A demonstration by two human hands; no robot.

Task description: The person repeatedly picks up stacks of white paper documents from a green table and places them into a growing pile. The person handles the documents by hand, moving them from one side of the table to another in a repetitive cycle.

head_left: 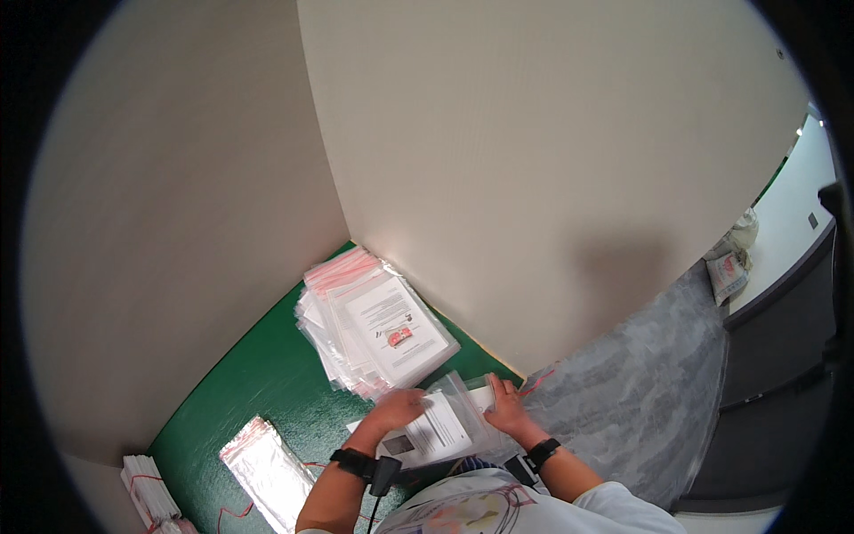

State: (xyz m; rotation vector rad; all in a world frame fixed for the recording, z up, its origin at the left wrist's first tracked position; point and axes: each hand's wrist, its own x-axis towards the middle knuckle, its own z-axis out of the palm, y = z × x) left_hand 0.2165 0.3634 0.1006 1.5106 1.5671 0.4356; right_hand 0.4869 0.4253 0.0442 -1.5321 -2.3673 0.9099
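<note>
In front of my body lies a clear plastic bag point(482, 427) with a white printed sheet point(440, 427) that bears text and a dark picture; whether the sheet is fully inside I cannot tell. My left hand point(398, 408) curls over the sheet's upper left edge, its fingertips partly hidden. With its thumb and fingers, my right hand point(506, 408) grips the bag's right side, around a small white piece point(482, 398) there. Just beyond my left hand rises a thick stack of clear zip bags with printed sheets point(393, 327).
On the green tabletop point(200, 427), silvery zip bags point(267, 467) lie at the left, near red string point(237, 512). A tied white bundle point(150, 490) stands at the far left edge. Beige panels point(534, 167) border the table. Sacks point(728, 274) rest on the grey floor.
</note>
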